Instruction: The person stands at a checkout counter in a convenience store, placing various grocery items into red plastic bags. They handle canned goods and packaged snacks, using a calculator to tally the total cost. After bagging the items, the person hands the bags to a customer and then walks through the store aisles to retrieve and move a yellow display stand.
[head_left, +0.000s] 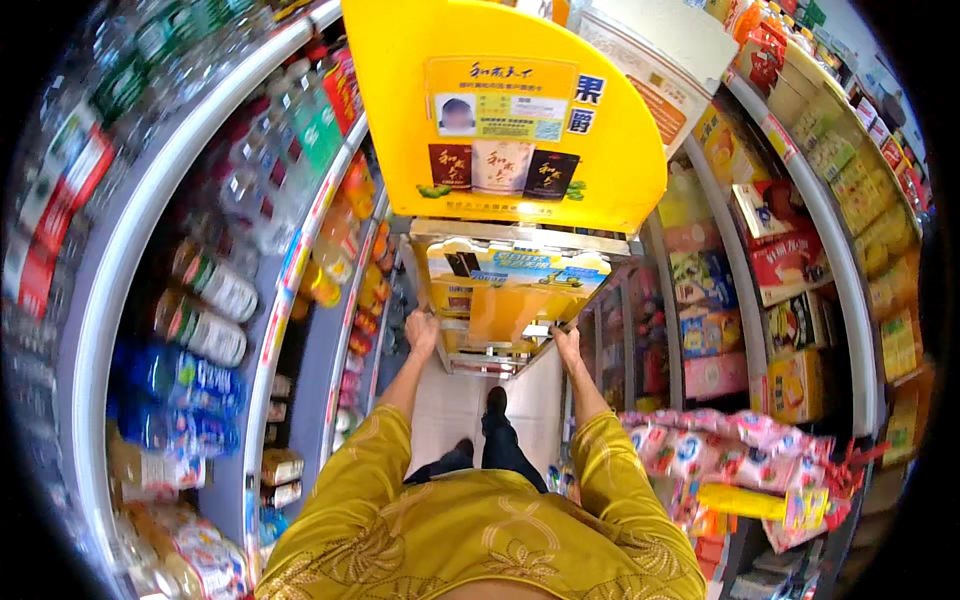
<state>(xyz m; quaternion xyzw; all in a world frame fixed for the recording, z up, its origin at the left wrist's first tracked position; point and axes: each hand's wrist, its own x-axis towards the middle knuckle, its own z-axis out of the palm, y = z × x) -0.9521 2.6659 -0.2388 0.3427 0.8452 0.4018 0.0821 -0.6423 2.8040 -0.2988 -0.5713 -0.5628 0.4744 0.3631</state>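
Before me stands a narrow display rack (517, 234), topped by a rounded yellow header board (540, 37) that bears writing, a small portrait and pictures of packets. My left hand (422, 332) grips the left side of the rack's frame. On the other side, my right hand (566, 337) is closed around the right edge, near a shelf. Between them sits a printed blue and yellow card (517, 270) on the rack's front, with an orange-yellow panel (499, 315) below it. What the lower shelves hold is hard to make out.
Shelves with bottles (217, 315) and blue-wrapped packs (180, 405) line the left. Boxed snacks (787, 262) fill the right shelves. Pink snack bags (735, 457) jut out near my right elbow. A white carton (652, 52) stands behind the header board. Pale floor tiles (442, 405) show around my feet.
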